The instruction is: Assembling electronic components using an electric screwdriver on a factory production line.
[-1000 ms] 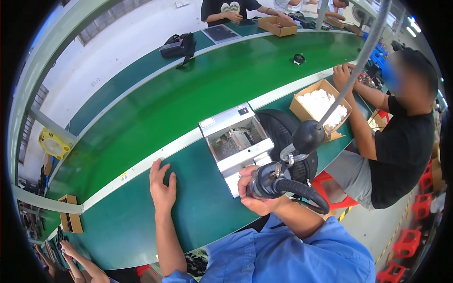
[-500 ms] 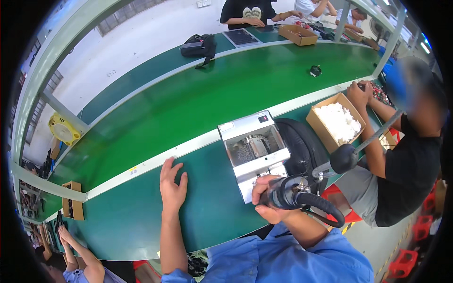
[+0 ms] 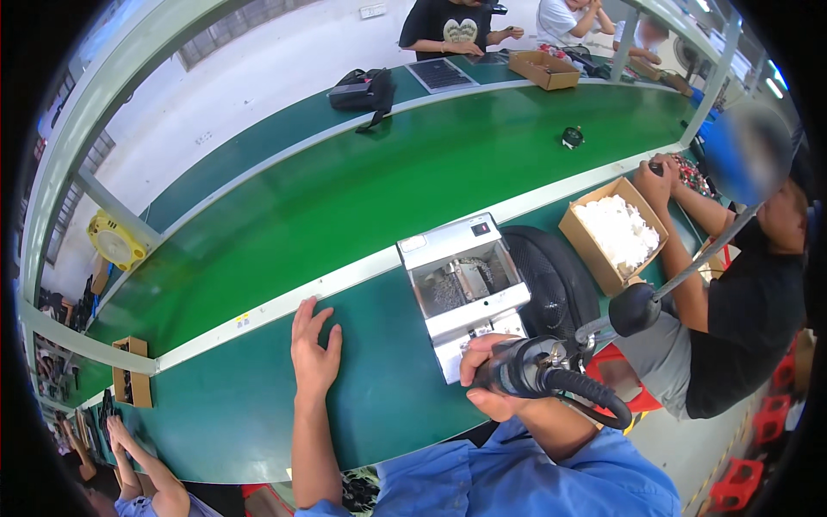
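Black powered screwdriver [image 3: 527, 369], chunky barrel with a thick looped cable off the back, hung from a slanted arm, held low just in front of the grey metal box [image 3: 465, 289]. Right hand [image 3: 484, 379] wrapped tight round its grip. Left hand [image 3: 314, 349] flat, fingers spread, holding nothing, on the green bench [image 3: 379, 414]. Grey box open on top, metal parts inside. Cardboard box [image 3: 613, 233] nearby, full of white stuff.

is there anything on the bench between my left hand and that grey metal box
Nothing visible. The left hand lies flat on the green bench, and only bare surface separates it from the grey metal box. The right hand holds the black power tool at the box's near edge.
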Available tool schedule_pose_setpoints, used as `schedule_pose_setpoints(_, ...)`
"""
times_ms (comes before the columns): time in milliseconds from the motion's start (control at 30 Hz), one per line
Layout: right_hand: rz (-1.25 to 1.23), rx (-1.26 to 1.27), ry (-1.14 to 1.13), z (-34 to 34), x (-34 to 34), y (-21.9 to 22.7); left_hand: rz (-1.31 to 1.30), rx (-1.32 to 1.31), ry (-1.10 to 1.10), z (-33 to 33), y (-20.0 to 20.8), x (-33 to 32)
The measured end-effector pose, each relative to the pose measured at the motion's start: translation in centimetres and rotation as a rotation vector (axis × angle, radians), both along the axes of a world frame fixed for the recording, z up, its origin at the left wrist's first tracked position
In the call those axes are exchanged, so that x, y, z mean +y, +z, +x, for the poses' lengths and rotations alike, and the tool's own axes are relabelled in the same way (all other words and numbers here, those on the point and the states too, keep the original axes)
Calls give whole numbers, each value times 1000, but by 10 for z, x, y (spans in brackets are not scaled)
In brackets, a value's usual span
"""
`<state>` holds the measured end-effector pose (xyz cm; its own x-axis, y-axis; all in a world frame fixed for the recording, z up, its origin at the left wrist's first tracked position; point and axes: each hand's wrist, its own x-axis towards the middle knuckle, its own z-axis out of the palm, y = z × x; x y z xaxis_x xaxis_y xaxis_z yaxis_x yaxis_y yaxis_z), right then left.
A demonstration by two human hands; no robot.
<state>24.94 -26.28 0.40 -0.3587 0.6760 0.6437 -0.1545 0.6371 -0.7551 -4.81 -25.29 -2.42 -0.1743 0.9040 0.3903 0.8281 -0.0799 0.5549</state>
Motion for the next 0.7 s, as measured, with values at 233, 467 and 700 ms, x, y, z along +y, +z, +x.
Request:
schedule_pose_setpoints(233,2,36,11,2,2,0,-2,-22,2,4,2,2)
schedule_pose_setpoints(467,-171,133,69,0,-5,-3,34,-19,16,3,3,-1)
schedule_pose_setpoints(700,-228,184,94,-4,-7,2,25,-3,10,0,2,1)
